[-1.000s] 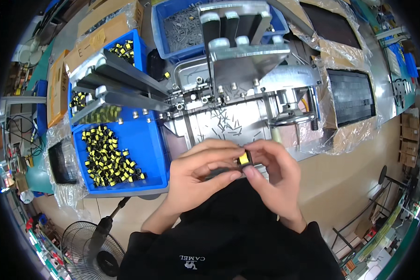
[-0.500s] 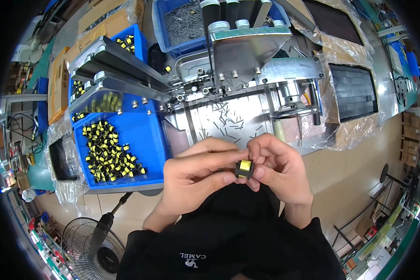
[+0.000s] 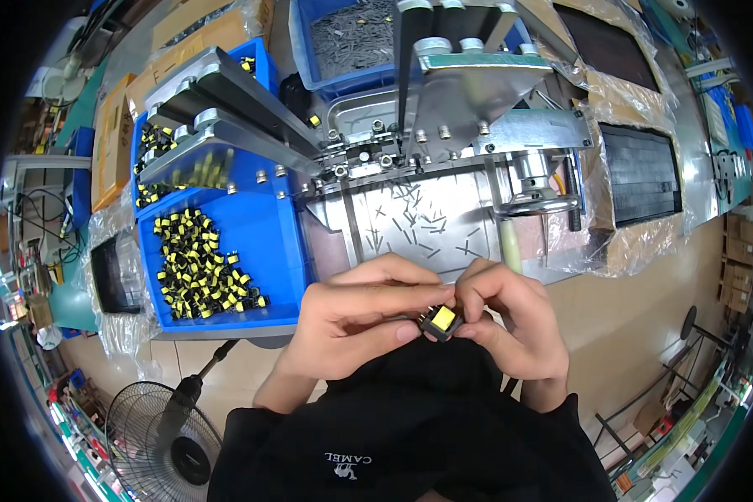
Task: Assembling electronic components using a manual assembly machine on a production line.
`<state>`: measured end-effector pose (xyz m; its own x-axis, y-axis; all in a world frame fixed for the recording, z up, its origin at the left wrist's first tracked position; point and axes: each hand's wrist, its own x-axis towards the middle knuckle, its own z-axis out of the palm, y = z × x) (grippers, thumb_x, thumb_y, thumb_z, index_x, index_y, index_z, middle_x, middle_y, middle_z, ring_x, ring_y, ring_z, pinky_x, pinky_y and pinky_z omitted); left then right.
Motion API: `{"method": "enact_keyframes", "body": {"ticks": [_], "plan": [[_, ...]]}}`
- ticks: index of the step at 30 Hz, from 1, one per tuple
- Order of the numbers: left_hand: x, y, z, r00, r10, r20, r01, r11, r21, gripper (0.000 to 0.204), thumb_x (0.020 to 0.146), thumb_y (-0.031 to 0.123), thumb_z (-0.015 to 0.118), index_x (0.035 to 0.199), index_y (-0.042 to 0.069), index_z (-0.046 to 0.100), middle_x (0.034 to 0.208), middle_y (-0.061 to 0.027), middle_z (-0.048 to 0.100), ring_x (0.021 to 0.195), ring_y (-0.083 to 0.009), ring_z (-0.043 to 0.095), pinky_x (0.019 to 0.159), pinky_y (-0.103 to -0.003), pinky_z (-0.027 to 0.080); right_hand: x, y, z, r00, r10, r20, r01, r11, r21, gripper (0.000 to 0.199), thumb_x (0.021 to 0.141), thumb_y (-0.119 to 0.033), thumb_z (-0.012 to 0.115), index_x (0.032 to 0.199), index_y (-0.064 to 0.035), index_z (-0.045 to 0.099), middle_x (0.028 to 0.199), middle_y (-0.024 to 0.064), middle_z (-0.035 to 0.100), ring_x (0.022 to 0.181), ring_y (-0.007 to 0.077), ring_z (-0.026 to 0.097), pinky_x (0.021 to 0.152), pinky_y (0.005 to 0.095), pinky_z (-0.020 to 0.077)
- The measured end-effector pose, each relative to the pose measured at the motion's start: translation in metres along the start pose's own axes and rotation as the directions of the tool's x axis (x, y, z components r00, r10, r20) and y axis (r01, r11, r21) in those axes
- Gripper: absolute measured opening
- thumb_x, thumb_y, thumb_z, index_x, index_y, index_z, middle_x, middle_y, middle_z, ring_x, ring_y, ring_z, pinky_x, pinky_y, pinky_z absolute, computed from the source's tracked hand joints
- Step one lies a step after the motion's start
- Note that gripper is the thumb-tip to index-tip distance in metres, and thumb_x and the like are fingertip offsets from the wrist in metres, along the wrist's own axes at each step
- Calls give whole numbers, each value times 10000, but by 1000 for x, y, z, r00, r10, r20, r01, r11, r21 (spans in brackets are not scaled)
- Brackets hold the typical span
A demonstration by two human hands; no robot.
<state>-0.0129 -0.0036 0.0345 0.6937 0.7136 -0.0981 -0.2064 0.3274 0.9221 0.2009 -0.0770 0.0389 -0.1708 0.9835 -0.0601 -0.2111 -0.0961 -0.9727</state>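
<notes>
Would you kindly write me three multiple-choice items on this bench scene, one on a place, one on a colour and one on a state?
1. Where is the bin of yellow-and-black parts?
A. left of the hands
B. right of the hands
C. on the floor

2. What colour is that bin?
A. red
B. blue
C. green

3. How is the small part held?
A. lying on the bench
B. in the left hand alone
C. pinched between both hands

Key: 1 A, the bin lies to the person's left; 2 B, its walls are blue; 3 C, left hand and right hand both grip the part at the fingers.
</notes>
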Motion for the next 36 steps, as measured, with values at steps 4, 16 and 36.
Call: {"method": "enact_keyframes", "body": {"ticks": [4, 16, 36], "plan": [[-6, -8, -5, 995, 96, -15, -98, 987, -131, 379, 834, -24, 755, 1177, -152, 659, 1192, -272, 593, 1082, -343, 650, 924, -407, 568, 0, 1, -5, 994, -110, 6, 109, 984, -140, 244, 859, 63, 730, 1011, 14, 544, 930, 99, 593, 829, 151, 597, 724, 273, 502], [-8, -17, -18, 967, 232, -101, -205, 952, 229, 395, 761, -170, 760, 1140, -87, 682, 1221, -202, 600, 1140, -271, 641, 965, -358, 562, 17, 18, 21, 983, -103, -154, 55, 956, -287, 455, 760, 70, 832, 1170, 25, 640, 1011, 110, 656, 790, 127, 657, 671, 248, 544], [-18, -12, -68, 968, 73, -238, -1, 956, 292, 291, 813, -54, 774, 1085, 4, 690, 1238, -113, 629, 1125, -192, 641, 945, -297, 553, -30, 17, -8, 904, -241, -353, -55, 753, -656, 213, 889, 48, 617, 1100, 40, 588, 1114, 138, 534, 964, 188, 542, 881, 299, 451]]}}
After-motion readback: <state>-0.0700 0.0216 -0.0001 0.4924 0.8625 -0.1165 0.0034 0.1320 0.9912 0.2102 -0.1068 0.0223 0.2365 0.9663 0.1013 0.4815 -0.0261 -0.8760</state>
